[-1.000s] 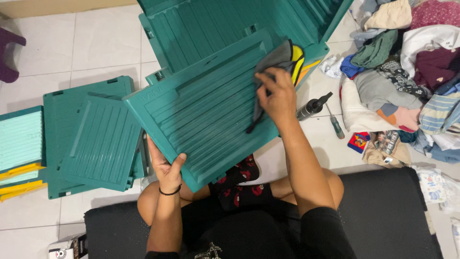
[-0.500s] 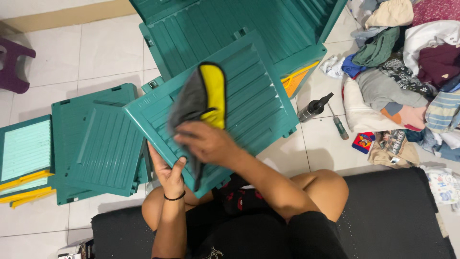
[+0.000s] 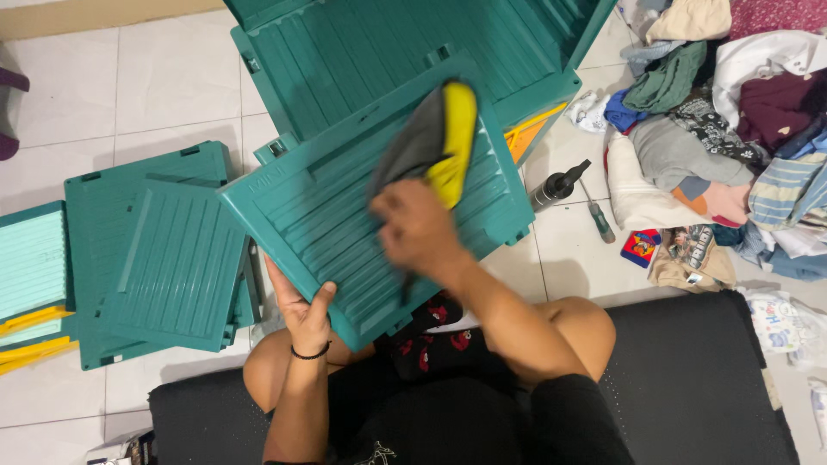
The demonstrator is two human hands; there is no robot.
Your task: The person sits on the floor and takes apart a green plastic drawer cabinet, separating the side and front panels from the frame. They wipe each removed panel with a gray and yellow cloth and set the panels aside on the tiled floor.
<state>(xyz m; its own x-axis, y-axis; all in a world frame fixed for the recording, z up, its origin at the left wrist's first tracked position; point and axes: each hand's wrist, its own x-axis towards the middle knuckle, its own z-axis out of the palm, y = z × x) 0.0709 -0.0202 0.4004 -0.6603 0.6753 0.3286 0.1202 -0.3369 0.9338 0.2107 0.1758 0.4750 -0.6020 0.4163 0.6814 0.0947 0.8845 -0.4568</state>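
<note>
Floor (image 3: 164, 77): white tile | left hand (image 3: 303, 312) grips teal panel (image 3: 345, 215) | right hand (image 3: 418, 228) clutches cloth (image 3: 435, 138)

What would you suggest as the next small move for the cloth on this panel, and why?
Probably draw the cloth down along the ribs toward the panel's near edge. The right hand presses it around the panel's middle, and the left hand braces the lower edge, so the panel looks steady for that stroke.

Black band on left wrist (image 3: 310, 352); black shirt; dark shorts, red print.
</note>
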